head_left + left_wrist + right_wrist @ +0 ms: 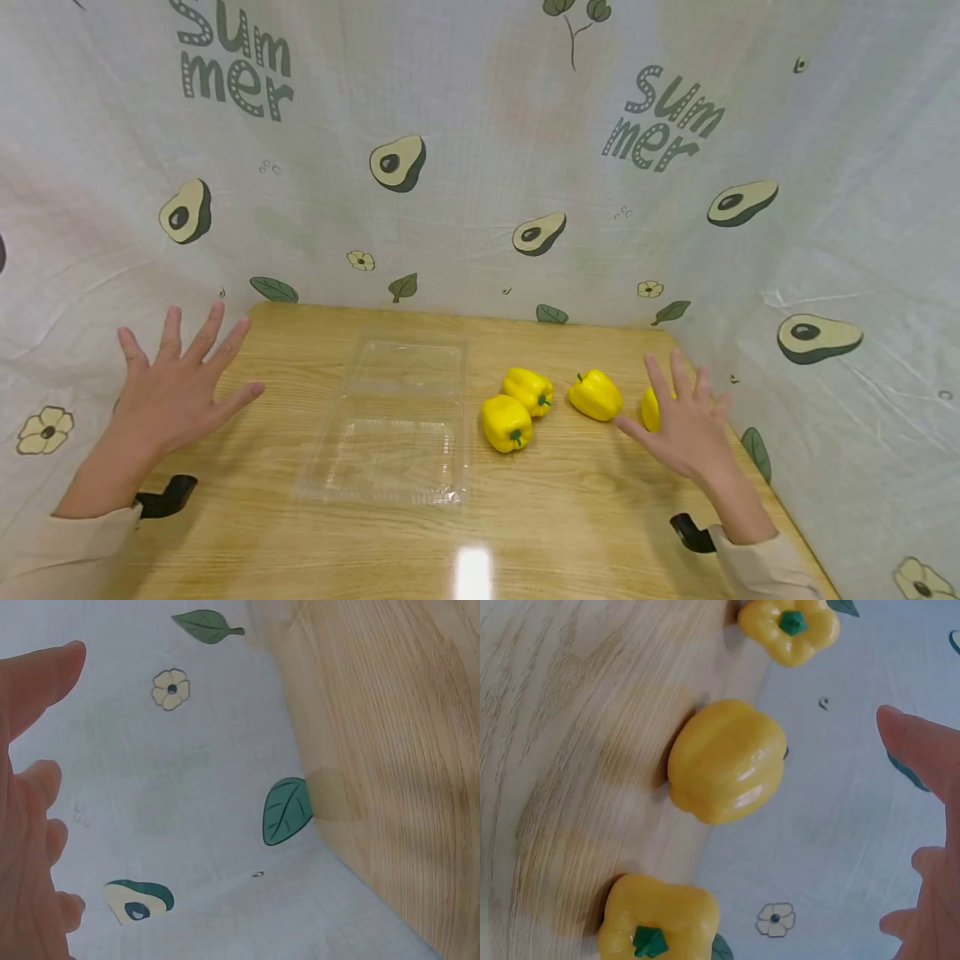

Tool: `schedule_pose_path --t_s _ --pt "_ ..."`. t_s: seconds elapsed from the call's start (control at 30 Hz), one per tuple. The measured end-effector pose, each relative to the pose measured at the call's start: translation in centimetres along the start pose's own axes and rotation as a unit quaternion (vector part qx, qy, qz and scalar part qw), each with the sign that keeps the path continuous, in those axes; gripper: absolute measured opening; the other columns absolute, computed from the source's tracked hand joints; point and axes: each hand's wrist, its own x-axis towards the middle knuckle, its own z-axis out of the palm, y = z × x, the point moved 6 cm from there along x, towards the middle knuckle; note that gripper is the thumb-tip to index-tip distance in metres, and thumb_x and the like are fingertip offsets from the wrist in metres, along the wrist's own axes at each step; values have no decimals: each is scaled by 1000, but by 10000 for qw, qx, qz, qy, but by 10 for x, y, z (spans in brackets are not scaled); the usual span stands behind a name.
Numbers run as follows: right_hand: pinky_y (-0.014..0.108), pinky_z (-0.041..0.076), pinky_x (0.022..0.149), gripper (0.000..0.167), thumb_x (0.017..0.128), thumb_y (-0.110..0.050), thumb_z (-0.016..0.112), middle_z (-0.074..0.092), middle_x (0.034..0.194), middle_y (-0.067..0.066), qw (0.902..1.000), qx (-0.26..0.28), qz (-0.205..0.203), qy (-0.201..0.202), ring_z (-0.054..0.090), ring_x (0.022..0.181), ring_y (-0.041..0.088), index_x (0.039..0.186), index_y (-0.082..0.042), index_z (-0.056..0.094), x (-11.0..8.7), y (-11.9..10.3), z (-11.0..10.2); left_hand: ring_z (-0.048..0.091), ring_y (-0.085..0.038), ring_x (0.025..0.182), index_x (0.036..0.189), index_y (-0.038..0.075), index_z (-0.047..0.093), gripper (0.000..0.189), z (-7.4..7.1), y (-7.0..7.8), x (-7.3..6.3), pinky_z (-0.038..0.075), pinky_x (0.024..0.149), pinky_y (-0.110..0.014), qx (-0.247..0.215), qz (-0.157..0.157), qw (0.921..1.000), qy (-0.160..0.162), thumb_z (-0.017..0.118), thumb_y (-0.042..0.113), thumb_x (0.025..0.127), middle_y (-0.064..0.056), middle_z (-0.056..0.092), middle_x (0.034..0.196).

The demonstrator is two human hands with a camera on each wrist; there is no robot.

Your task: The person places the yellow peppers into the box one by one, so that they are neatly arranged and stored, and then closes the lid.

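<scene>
My left hand (174, 390) is held up over the left side of the table with fingers spread, holding nothing. In the left wrist view its thumb (45, 679) and fingertips show against the cloth. On the right, my other hand (690, 429) is raised with spread fingers and holds nothing. It partly hides a yellow bell pepper (649, 410). Left of that lies another pepper (596, 395), and two more, a rear pepper (527, 390) and a front pepper (506, 422), sit close together mid-table. An opened clear plastic clamshell box (390, 410) lies between my hands.
The wooden table (570, 533) is enclosed by a pale cloth (465, 192) printed with avocados, leaves and "summer" lettering, rising at its back and sides. Black wrist mounts, a left one (168, 497) and a right one (692, 533), sit at my sleeves.
</scene>
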Motion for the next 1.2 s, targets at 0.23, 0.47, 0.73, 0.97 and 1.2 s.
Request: schedule_pose_path --t_s 0.23,0.47,0.73,0.97,1.2 --pt "97 10 98 113 92 -68 70 2 175 28 10000 41 -87 10 10 147 74 173 -19 8 5 -10 0 -4 -61 156 172 28 5 101 3 2 0 -18 108 -86 -34 17 10000 -26 61 67 98 -11 -3 179" --pt "96 11 100 112 93 -67 70 3 175 28 9997 229 -100 -78 6 150 71 173 -20 8 10 -22 0 -4 -61 156 172 28 4 100 6 5 2 -14 108 -88 -104 61 9999 -64 60 67 99 -11 -3 179" --pt "94 7 104 110 94 -66 69 1 176 26 9988 388 -65 -277 -1 154 66 173 -20 7 18 -33 0 -1 -63 156 173 27 5 99 12 10 3 -9 108 -90 -227 71 9997 -97 59 67 100 -13 -2 179" --pt "93 5 105 109 96 -67 67 -1 176 25 9980 495 -81 -397 -4 155 64 173 -20 6 24 -42 3 0 -64 155 173 26 5 98 15 15 4 -7 108 -90 -327 75 9993 -156 59 66 100 -15 0 179" --pt "93 6 106 108 96 -68 66 -1 177 24 9980 455 -104 -421 -3 155 64 173 -21 6 29 -48 8 4 -65 154 173 28 5 98 20 17 3 -1 106 -92 -415 90 9990 -131 60 66 100 -17 3 178"
